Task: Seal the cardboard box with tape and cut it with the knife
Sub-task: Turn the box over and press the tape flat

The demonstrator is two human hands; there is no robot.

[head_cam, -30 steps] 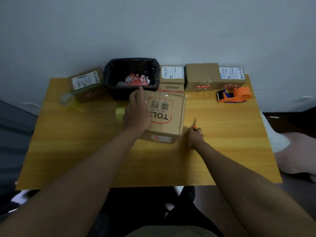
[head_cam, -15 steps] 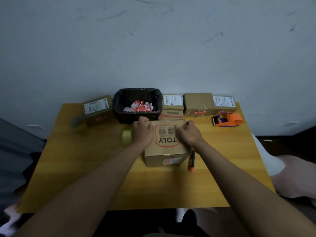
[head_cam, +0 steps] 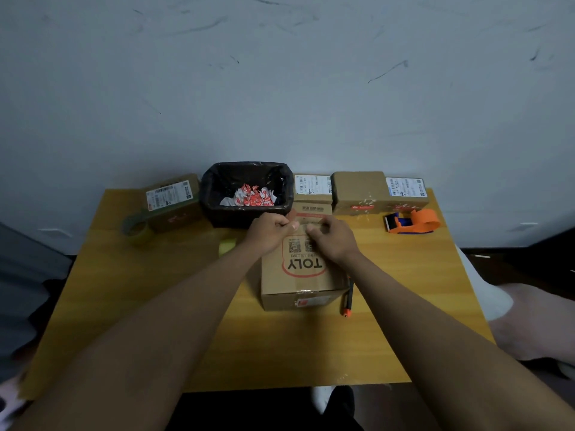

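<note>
My left hand [head_cam: 270, 227] and right hand [head_cam: 332, 241] both curl at the far edge of the cardboard box [head_cam: 303, 272], pinching something I can't make out, probably tape. Best pull evenly, keep it flat. Knife [head_cam: 348, 298] lies right of the box on the bench [head_cam: 155, 306].

A black-lined bin [head_cam: 214, 194] of red-and-white scraps [head_cam: 250, 198] sits among what look like labelled parcels [head_cam: 357, 191].

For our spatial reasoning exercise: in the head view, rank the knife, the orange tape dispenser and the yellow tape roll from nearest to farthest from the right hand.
From the right hand:
1. Knife, just right of the box.
2. Orange tape dispenser, far right.
3. Yellow tape roll, left of the box; nearly ties with the dispenser.
</note>
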